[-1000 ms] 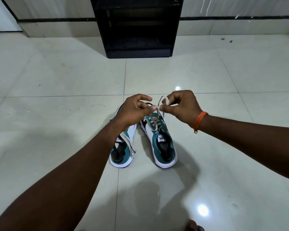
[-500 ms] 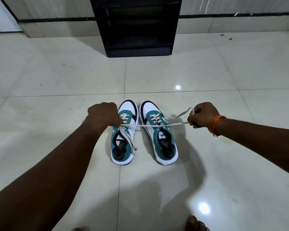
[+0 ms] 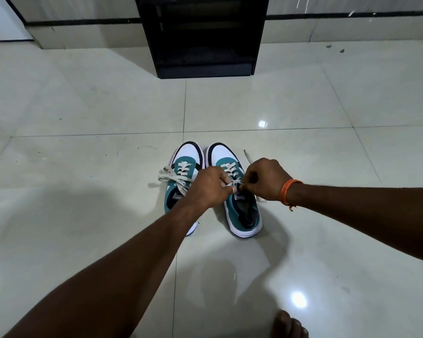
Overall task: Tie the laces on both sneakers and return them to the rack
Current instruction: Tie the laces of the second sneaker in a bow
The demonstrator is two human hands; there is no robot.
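Note:
Two teal, white and black sneakers stand side by side on the tiled floor, toes pointing away from me. My left hand (image 3: 209,185) and my right hand (image 3: 264,179) meet over the tongue of the right sneaker (image 3: 235,191), each pinching its white lace (image 3: 233,182) close to the eyelets. One lace end (image 3: 247,156) sticks out past my right hand. The left sneaker (image 3: 183,172) lies partly under my left forearm, its laces (image 3: 167,175) loose and trailing to the left.
A black shoe rack (image 3: 203,35) stands against the far wall, straight beyond the sneakers. Glossy cream floor tiles surround the shoes. My bare toes (image 3: 288,324) show at the bottom edge. An orange thread band (image 3: 287,191) circles my right wrist.
My hands pulled the right sneaker's lace wide apart, then came back together low over its tongue. The view has shifted slightly downward.

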